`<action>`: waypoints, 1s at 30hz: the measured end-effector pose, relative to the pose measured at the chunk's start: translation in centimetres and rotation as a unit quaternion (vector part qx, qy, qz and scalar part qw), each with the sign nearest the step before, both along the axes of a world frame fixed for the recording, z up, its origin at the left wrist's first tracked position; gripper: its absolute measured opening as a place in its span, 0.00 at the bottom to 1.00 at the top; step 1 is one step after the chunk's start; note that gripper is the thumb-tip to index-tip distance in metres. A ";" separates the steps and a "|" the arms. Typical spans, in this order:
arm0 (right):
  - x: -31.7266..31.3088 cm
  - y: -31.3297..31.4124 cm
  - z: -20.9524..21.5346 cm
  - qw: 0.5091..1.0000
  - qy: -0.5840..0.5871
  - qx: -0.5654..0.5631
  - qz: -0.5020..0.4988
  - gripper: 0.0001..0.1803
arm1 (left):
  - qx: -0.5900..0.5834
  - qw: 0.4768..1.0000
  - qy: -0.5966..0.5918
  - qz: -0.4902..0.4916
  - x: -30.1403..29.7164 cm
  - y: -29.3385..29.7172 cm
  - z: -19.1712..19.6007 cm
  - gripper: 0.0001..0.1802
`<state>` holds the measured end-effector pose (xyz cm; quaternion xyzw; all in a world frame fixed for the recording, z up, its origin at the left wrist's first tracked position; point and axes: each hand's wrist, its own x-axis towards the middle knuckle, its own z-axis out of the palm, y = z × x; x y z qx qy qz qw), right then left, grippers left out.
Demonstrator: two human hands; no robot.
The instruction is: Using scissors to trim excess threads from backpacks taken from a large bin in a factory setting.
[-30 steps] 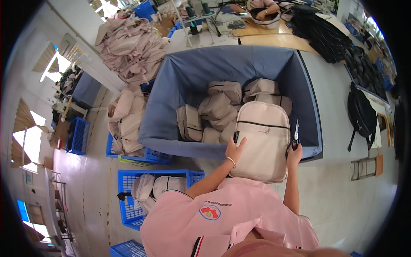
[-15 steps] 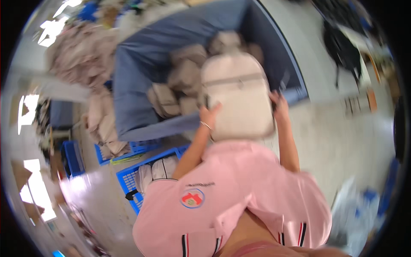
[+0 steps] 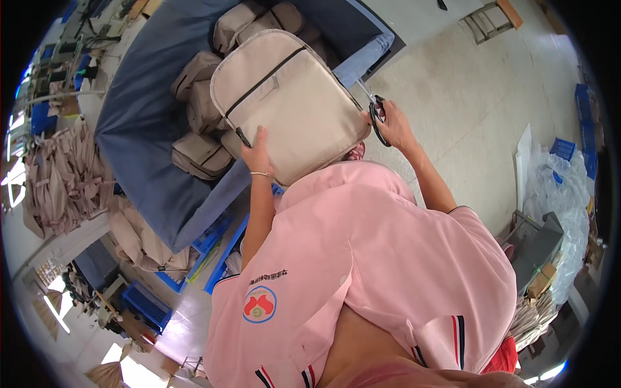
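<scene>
A beige backpack [image 3: 291, 107] with a dark zipper line across its upper part hangs in front of me, tilted to the left over the bin's near edge. My left hand [image 3: 259, 155] grips its lower left side, thumb on the front panel, beside a dark zipper pull. In my right hand [image 3: 398, 128] is a pair of scissors [image 3: 377, 121] with black handles, the metal blades pointing up and away. The right fingertips are close to the bag's right edge; whether they touch it I cannot tell.
A large blue fabric-lined bin [image 3: 139, 129] holds several similar beige bags [image 3: 200, 155]. Left of it lie heaps of beige fabric pieces [image 3: 68, 178] and blue plastic crates [image 3: 145, 304]. Clear plastic bags [image 3: 559, 194] are at right, with a stool [image 3: 491, 22] farther off.
My view has turned, and the bin now appears farther left. The backpack has gone from nearly upright to tilted left. The scissors in my right hand now show clearly.
</scene>
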<state>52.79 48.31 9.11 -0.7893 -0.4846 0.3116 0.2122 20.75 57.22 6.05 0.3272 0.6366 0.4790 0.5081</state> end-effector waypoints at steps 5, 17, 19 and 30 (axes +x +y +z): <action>-0.6 -0.4 1.2 0.999 -0.022 -0.009 0.028 0.42 | -0.013 1.000 -0.003 -0.019 -0.6 0.2 -0.5 0.32; -1.3 2.5 0.8 0.994 -0.061 0.006 0.086 0.37 | -0.007 0.999 0.010 -0.030 -0.9 0.3 -1.0 0.35; -1.5 2.4 0.8 0.994 -0.066 0.006 0.082 0.38 | -0.004 0.999 0.026 -0.023 -1.1 0.3 -1.4 0.34; -1.9 2.1 -1.1 0.996 -0.057 0.043 0.052 0.37 | 0.049 0.999 0.007 -0.012 -0.7 0.2 -1.6 0.31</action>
